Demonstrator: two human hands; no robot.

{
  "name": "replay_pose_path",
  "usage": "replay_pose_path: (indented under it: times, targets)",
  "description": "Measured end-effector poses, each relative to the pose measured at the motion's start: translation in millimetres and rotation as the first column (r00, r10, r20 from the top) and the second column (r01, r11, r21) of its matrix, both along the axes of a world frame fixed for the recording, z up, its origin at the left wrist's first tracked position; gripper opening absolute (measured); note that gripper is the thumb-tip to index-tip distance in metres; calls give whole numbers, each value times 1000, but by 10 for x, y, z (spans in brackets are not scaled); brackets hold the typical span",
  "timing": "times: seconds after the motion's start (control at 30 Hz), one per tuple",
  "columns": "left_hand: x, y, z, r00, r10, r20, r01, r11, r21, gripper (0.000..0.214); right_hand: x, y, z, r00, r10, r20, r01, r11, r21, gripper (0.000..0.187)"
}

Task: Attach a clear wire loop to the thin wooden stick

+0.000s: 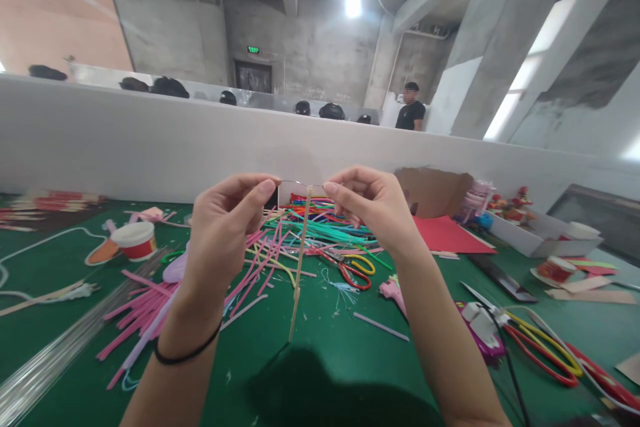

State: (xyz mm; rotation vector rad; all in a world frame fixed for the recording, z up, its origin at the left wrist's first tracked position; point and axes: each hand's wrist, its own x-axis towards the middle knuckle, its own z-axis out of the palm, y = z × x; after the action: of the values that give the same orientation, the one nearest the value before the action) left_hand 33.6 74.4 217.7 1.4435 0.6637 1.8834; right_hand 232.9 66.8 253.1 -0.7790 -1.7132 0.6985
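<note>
Toward the left edge of your desk (250, 393) stands a cup (134, 240); nearer you lie clear rods (55, 353), with pink strips (143, 307) to their right. Above the strips, your left hand (227, 230) has thumb and forefinger clamped on one end of a wire (291, 181). A thin stick (301, 252) slants down from the wire, between your hands and over the desk's middle; I can't tell whether its foot touches. Behind it, toward the far edge, lie coloured stems (340, 230) and small scissors (349, 261). Your right hand (373, 203) pinches the wire's other end. Toward the right edge lie a red sheet (450, 237), a white box (511, 235) and, nearer you, large scissors (546, 341).
</note>
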Motion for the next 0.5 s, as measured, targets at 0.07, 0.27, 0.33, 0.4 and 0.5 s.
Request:
replay_pose_path:
  times: [0.07, 0.27, 0.33, 0.4, 0.5]
  targets:
    - [-1, -1, 0, 1000, 3, -5, -3, 1000, -4, 11, 2, 4, -2, 1000, 13, -14, -13, 1000, 0, 28]
    - [-4, 3, -8, 1000, 5, -8, -5, 1000, 6, 10, 21, -6, -10, 1000, 7, 19, -7, 1000, -15, 23]
    - [-6, 5, -10, 1000, 8, -13, -8, 1000, 8, 10, 23, -9, -9, 999, -4, 31, 5, 1000, -16, 23]
    - [-6, 5, -9, 1000, 9, -14, -9, 1000, 8, 9, 22, -9, -8, 999, -5, 39, 5, 1000, -10, 23]
    - [-2, 2, -3, 1000, 14, -9, -14, 1000, 6, 9, 17, -6, -7, 999, 16, 30, -16, 1000, 2, 26]
